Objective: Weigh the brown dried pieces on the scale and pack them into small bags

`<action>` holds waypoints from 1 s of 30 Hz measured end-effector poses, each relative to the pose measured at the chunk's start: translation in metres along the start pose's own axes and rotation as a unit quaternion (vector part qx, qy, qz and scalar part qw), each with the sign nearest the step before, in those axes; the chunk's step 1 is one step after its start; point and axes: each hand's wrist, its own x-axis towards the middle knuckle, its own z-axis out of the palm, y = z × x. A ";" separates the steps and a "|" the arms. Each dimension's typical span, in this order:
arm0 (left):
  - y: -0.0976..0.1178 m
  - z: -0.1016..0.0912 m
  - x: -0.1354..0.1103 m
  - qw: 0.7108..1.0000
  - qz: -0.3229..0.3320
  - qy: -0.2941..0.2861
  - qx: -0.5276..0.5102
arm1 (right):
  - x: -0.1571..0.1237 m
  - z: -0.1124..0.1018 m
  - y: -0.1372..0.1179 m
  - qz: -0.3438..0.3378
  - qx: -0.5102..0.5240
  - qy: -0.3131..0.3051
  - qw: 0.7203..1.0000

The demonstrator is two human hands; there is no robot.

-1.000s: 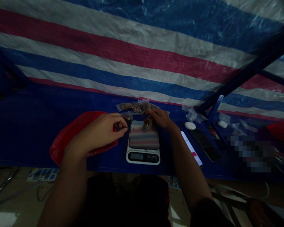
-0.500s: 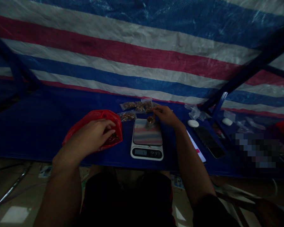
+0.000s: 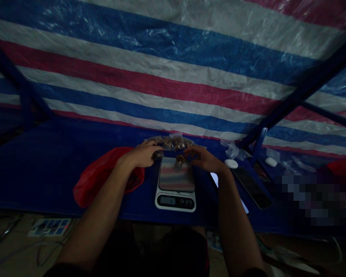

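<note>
A white kitchen scale [image 3: 176,181] with a lit display stands before me on the blue table. On its plate is a small clear cup [image 3: 180,161] filled with brownish bits. My right hand [image 3: 204,158] hovers just right of the cup, fingers loosely bent and apart. Left of the scale, my left hand [image 3: 144,154] reaches out with fingers extended over a small clear bag [image 3: 158,155]; whether it touches the bag is unclear. Beneath my left forearm lies an opened red plastic bag [image 3: 99,173] with dark contents. Several filled zip bags [image 3: 178,142] lie behind the scale.
To the right are a lit phone [image 3: 215,179], a dark phone [image 3: 253,188], a white oval case [image 3: 231,164] and crumpled clear bags [image 3: 233,150]. Blue frame bars [image 3: 276,111] and a striped tarp [image 3: 161,88] rise behind the table.
My left hand has left the red bag and moved right and forward to the small filled bags. My right hand remains beside the cup. The camera view has tilted up a little.
</note>
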 end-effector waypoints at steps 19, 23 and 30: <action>-0.006 0.013 0.004 0.991 0.011 0.123 -0.058 | -0.003 0.008 -0.016 0.054 0.003 -0.029 0.998; -0.002 0.006 0.000 0.960 0.014 0.191 -0.203 | -0.002 0.011 -0.021 0.053 -0.008 -0.025 0.998; 0.007 -0.002 -0.004 0.894 0.046 0.229 -0.381 | 0.004 0.017 -0.021 0.062 0.033 -0.024 0.997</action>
